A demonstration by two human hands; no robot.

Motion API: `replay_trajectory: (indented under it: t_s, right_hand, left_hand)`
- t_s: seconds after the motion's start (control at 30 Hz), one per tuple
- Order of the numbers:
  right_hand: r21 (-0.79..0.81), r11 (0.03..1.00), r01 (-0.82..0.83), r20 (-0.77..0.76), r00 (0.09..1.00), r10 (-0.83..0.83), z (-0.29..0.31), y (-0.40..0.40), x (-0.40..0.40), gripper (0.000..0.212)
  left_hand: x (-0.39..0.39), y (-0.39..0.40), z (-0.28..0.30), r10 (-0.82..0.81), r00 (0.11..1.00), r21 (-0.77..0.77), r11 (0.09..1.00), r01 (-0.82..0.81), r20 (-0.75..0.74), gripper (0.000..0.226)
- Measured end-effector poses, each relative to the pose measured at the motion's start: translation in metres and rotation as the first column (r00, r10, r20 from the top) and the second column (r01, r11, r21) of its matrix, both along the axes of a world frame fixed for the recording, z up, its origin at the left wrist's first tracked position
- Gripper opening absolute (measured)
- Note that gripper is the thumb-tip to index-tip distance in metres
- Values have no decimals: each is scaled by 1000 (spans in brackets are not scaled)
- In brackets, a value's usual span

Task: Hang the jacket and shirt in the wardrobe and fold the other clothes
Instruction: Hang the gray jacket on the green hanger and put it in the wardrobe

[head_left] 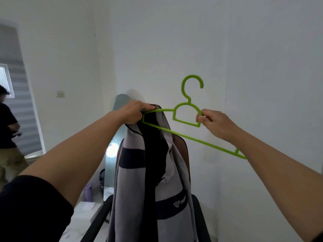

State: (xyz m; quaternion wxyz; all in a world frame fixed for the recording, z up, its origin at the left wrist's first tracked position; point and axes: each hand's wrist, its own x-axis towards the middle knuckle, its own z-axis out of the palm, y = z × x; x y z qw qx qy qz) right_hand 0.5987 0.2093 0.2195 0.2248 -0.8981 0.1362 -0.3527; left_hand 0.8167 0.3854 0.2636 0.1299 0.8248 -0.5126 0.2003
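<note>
A grey jacket (pixel 132 180) with dark navy bands and a black lining hangs down in front of me. Its upper edge is draped over the left end of a bright green plastic hanger (pixel 187 135), which is tilted down to the right with its hook pointing up. My left hand (pixel 134 111) pinches the jacket's edge together with the hanger's left tip. My right hand (pixel 215 122) grips the hanger at the right side of its centre loop. No wardrobe or shirt is in view.
White walls meet in a corner straight ahead. A black chair (pixel 197 206) stands behind the jacket. A purple bottle (pixel 88 193) sits low on a white surface. Another person (pixel 7 135) in dark top stands at the far left by a window with blinds.
</note>
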Motion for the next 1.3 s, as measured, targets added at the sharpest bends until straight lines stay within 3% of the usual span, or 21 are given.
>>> replay_trajectory:
  t_s: [0.17, 0.3, 0.4, 0.53, 0.6, 0.73, 0.83, 0.9, 0.97, 1.03, 1.13, 1.3]
  right_hand:
    - [50, 996, -75, -8, 997, 75, -10, 20, 30, 22]
    - [238, 963, -123, 142, 986, 90, -22, 31, 52, 23]
    - [377, 909, -176, 225, 970, 94, -32, 33, 60, 23]
    - [505, 826, -249, 327, 941, 83, -47, 43, 67, 22]
    - [575, 756, -312, 398, 914, 74, -53, 50, 72, 23]
    - [635, 662, -397, 478, 876, 66, -59, 60, 79, 24]
    - [672, 528, -518, 529, 836, 146, -57, 57, 73, 26]
    - [699, 570, -431, 430, 891, 147, -63, 47, 72, 26]
    - [680, 691, -245, 238, 965, 107, -75, 36, 71, 15]
    - [665, 722, -190, 134, 982, 135, -87, 29, 72, 18]
    - [648, 724, -235, 91, 968, 232, -95, 27, 76, 22]
    - [609, 778, -154, 86, 988, 129, -98, 26, 93, 21]
  left_hand:
    - [-21, -21, 7, -177, 983, -113, 979, 172, -38, 69]
    - [-39, -30, 16, -257, 961, -305, 928, 217, -100, 52]
    - [-43, -28, 19, -278, 924, -237, 947, 217, -264, 39]
    - [-52, -37, 13, -125, 988, 34, 991, 129, -95, 32]
    - [-58, -47, 10, -72, 997, 28, 997, 72, -16, 35]
    - [-63, -60, 10, -152, 985, 28, 988, 155, -81, 26]
    - [-62, -55, 9, -207, 974, -47, 978, 204, -92, 22]
    - [-58, -49, 3, -226, 968, -124, 969, 212, -111, 22]
    - [-53, -44, -1, -232, 965, -169, 963, 210, -121, 26]
    - [-48, -40, -4, -246, 962, -165, 960, 225, -118, 26]
    - [-47, -39, -6, -284, 952, -151, 952, 267, -111, 26]
    - [-48, -39, -8, -336, 939, -97, 939, 329, -69, 22]
